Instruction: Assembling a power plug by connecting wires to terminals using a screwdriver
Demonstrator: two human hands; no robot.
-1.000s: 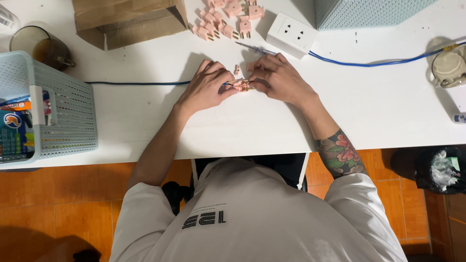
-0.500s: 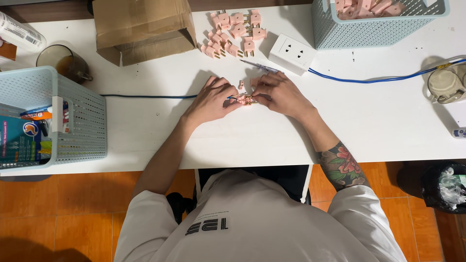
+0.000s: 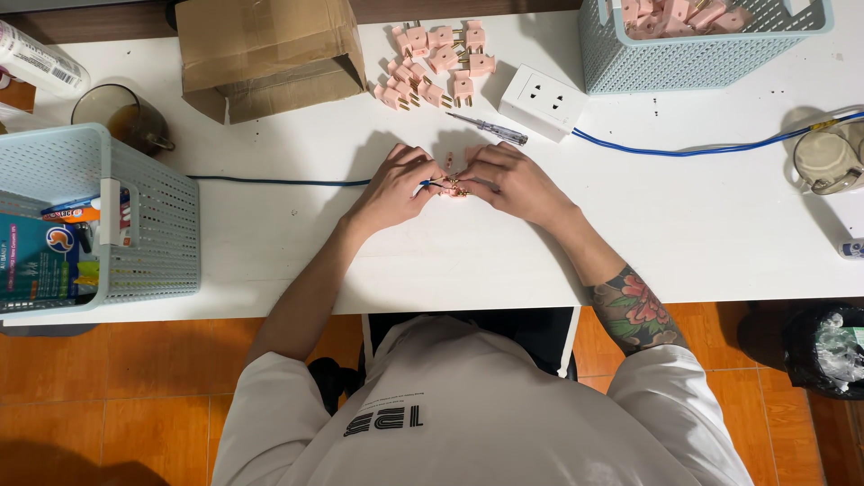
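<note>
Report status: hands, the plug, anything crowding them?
Left hand and right hand both pinch the small pink plug at the blue wire end. Screwdriver lies just beyond, apart. White socket block behind it.

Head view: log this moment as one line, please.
left hand: pinching blue wire | right hand: holding pink plug | near: screwdriver, white socket
</note>
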